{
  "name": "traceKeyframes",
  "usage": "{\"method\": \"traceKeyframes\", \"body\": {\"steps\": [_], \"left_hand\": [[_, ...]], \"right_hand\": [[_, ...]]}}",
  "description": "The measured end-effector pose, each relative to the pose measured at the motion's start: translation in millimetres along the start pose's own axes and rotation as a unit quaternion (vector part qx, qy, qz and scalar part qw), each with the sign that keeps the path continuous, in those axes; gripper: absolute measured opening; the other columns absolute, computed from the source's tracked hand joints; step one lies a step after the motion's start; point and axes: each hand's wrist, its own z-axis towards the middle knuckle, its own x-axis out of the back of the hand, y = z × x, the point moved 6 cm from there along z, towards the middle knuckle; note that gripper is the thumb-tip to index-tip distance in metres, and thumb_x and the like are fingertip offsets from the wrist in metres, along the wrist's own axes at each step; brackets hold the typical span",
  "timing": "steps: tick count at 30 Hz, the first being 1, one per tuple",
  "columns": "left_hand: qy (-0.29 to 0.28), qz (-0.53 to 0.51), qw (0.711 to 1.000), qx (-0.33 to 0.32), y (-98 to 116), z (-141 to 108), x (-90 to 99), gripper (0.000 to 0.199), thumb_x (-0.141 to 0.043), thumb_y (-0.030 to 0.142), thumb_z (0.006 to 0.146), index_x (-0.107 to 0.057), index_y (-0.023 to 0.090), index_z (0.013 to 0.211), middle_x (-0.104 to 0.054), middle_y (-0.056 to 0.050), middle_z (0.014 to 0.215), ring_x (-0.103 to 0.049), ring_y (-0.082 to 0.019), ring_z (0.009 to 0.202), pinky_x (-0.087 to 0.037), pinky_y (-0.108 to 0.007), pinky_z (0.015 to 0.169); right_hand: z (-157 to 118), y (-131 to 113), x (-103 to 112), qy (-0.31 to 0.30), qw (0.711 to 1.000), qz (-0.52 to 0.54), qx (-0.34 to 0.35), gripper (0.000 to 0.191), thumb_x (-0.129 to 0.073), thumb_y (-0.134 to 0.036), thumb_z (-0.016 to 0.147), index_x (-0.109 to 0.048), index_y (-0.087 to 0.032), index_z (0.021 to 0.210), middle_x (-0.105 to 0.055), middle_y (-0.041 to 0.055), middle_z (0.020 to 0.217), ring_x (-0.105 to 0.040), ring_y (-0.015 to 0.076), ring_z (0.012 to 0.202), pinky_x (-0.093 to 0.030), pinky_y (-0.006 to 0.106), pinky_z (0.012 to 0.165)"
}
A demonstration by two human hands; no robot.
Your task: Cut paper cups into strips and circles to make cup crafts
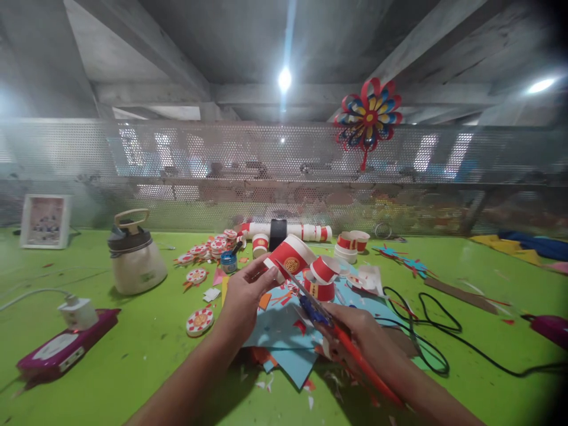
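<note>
My left hand (247, 291) grips a red and white paper cup (298, 253) with a gold emblem, tilted on its side. My right hand (364, 332) is closed around a pair of scissors (326, 319) with orange-red handles and blue near the pivot. The blades point up and left and overlap the cup's lower edge; whether they touch it I cannot tell. Just beyond the scissors, more paper cups (325, 269) are stacked over light blue paper (279, 324). Red, orange and white scraps lie on and around this paper.
Round paper pieces (199, 322) and a blue jar (228, 261) lie to the left. A large bottle (136, 254) and a purple power strip (66, 344) stand further left. A black cable (437, 325) loops on the right. A roll of stacked cups (293, 231) lies behind on the green table (146, 367).
</note>
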Motion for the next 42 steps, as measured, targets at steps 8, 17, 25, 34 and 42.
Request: {"method": "traceKeyframes", "body": {"steps": [8,17,25,34,42], "left_hand": [[0.000,0.097,0.994,-0.045,6.3,-5.3,-3.8,0.050,-0.077,0.029,0.068,-0.067,0.015,0.116,-0.073,-0.012,0.097,-0.065,-0.027,0.093,-0.049,-0.041,0.086],[-0.012,0.104,0.993,-0.051,4.7,-4.1,-3.6,0.056,-0.077,0.030,0.069,-0.063,0.016,0.121,-0.072,-0.012,0.101,-0.064,-0.027,0.097,-0.048,-0.041,0.089],[-0.024,-0.030,0.999,0.012,-4.3,0.7,-3.2,0.042,-0.075,0.028,0.072,-0.067,0.013,0.111,-0.071,-0.014,0.100,-0.067,-0.024,0.088,-0.050,-0.040,0.085],[-0.042,0.055,0.998,-0.011,-0.9,-0.8,-1.8,0.041,-0.074,0.029,0.074,-0.067,0.015,0.113,-0.070,-0.011,0.095,-0.064,-0.021,0.083,-0.050,-0.036,0.080],[-0.024,0.046,0.998,-0.019,-0.6,-0.9,-0.2,0.043,-0.076,0.026,0.072,-0.067,0.013,0.112,-0.071,-0.013,0.096,-0.065,-0.024,0.086,-0.051,-0.038,0.081]], "right_hand": [[1.4,-3.1,-6.3,0.008,0.995,0.085,-0.058,0.024,-0.049,-0.040,0.084,-0.061,-0.020,0.078,-0.057,-0.0024,0.062,-0.048,0.0132,0.052,-0.040,0.022,0.048],[-0.5,-4.5,-8.0,-0.019,0.991,0.114,-0.063,0.027,-0.048,-0.041,0.085,-0.060,-0.018,0.079,-0.053,-0.0015,0.058,-0.046,0.0129,0.051,-0.038,0.022,0.048],[-0.8,-1.0,-5.2,-0.012,0.998,0.049,-0.025,0.022,-0.045,-0.032,0.087,-0.062,-0.017,0.085,-0.052,-0.0010,0.065,-0.046,0.0137,0.057,-0.039,0.023,0.052],[0.7,-4.1,-9.1,-0.020,0.997,0.065,-0.029,0.023,-0.042,-0.033,0.088,-0.054,-0.018,0.076,-0.048,-0.0017,0.062,-0.041,0.0133,0.056,-0.037,0.023,0.053],[-0.9,-2.1,-7.5,-0.006,0.998,0.054,-0.020,0.016,-0.048,-0.029,0.084,-0.059,-0.019,0.079,-0.049,-0.0024,0.063,-0.044,0.0135,0.057,-0.037,0.022,0.053]]}}
